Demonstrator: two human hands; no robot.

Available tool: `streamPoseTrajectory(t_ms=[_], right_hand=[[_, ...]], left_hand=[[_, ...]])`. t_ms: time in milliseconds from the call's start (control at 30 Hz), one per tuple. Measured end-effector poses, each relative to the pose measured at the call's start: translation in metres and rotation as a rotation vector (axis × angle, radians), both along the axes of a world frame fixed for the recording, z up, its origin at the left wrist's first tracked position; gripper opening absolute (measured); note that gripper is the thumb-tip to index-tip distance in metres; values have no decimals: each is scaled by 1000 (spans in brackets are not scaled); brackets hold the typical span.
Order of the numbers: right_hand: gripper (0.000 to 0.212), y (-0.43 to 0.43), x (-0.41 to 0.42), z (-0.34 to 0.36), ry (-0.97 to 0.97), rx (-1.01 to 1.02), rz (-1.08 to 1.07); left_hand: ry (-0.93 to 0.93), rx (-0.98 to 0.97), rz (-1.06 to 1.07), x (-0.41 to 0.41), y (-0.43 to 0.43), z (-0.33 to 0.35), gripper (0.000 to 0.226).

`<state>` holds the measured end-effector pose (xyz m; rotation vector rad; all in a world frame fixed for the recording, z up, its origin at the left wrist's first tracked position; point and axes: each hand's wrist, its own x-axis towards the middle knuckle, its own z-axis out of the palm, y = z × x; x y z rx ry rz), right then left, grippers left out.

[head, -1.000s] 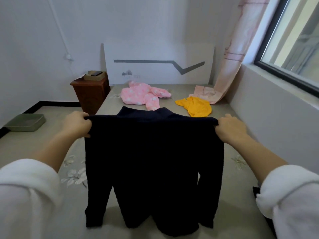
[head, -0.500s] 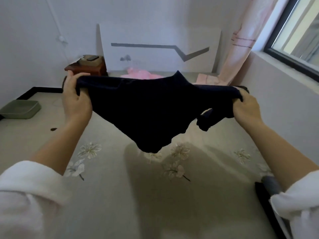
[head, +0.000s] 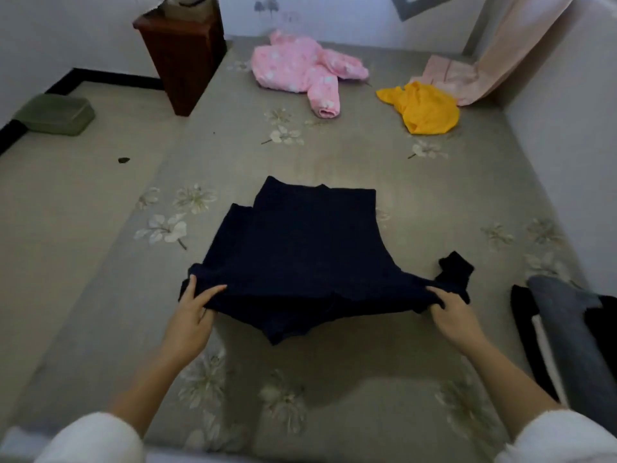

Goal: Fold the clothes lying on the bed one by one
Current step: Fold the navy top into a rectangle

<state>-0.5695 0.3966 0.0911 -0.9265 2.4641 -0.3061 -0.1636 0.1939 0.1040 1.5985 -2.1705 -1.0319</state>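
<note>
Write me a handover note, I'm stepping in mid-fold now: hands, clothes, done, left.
Left hand pinches the navy garment at its near left corner; right hand grips the near right.
Garment lies on the bed, partly folded, one sleeve sticking out right.
To do: finish it, then pink jacket and yellow garment at the far end.
At the right edge, grey and black clothes: state unclear.

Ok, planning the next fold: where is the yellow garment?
In the head view, the yellow garment lies far right on the bed, right of the pink jacket, beside the curtain.
</note>
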Motion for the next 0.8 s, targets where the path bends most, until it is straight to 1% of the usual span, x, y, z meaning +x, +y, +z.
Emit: streamPoseTrajectory(t_ms=[100, 200, 333, 400, 467, 500, 533, 567, 600, 633, 667, 700, 733, 767, 800], right_hand=[[48, 23, 27, -45, -7, 158, 61], [47, 46, 52, -83, -12, 253, 120], [47, 77, 73, -117, 25, 309, 143], [49, 90, 77, -128, 41, 356, 142], [51, 99, 81, -138, -16, 428, 133], [52, 101, 84, -143, -87, 446, 99], [51, 100, 90, -147, -163, 436, 37], [45, 99, 97, -151, -218, 389, -44], [31, 96, 106, -153, -241, 332, -114], [13, 93, 117, -157, -256, 275, -181], [6, 88, 131, -159, -284, 256, -231], [18, 84, 146, -165, -350, 229, -291], [26, 79, 161, -170, -474, 214, -354], [30, 76, 177, -179, -609, 187, -435], [32, 71, 191, -185, -708, 189, -504]], left_hand=[[-126, 202, -77, 19, 24, -50, 43], [-207, 331, -139, 31, 46, -89, 41], [-306, 337, -155, 38, 70, -120, 40], [-371, 340, -214, 44, 80, -132, 43], [-457, 333, -309, 50, 88, -142, 49], [-482, 317, -331, 51, 90, -148, 51], [-480, 312, -308, 50, 92, -152, 52], [-448, 301, -248, 47, 95, -156, 49], [-406, 264, -155, 43, 99, -158, 42], [-364, 209, -41, 40, 104, -162, 32], [-349, 190, 82, 35, 110, -163, 20], [-332, 223, 199, 30, 116, -167, 10], [-332, 316, 302, 25, 122, -172, 10], [-312, 467, 398, 20, 127, -177, 15], [-274, 673, 502, 15, 133, -182, 17]])
